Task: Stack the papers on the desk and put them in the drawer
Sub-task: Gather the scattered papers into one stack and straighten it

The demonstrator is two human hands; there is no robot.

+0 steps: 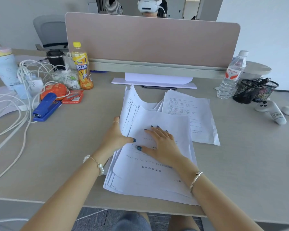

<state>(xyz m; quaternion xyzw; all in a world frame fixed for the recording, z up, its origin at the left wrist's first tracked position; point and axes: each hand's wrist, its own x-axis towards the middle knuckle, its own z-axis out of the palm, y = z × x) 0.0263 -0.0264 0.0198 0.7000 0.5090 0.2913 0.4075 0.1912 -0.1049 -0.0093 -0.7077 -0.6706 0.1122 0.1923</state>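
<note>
A loose pile of white printed papers (150,179) lies in the middle of the grey desk (73,147), near its front edge. My left hand (117,135) grips the pile's left edge, thumb on top, and several sheets curl up there. My right hand (160,144) lies flat on the top sheet, fingers spread. More papers (190,110) lie spread out behind and to the right, partly under the pile. No drawer is in view.
On the left are a blue stapler (46,107), a red staple box (73,97), an orange packet (54,90), an iced-tea bottle (82,67) and white cables (15,114). On the right stand a water bottle (230,75), a mesh pen holder (254,90) and a white controller (270,110). A pink partition (152,40) closes the back.
</note>
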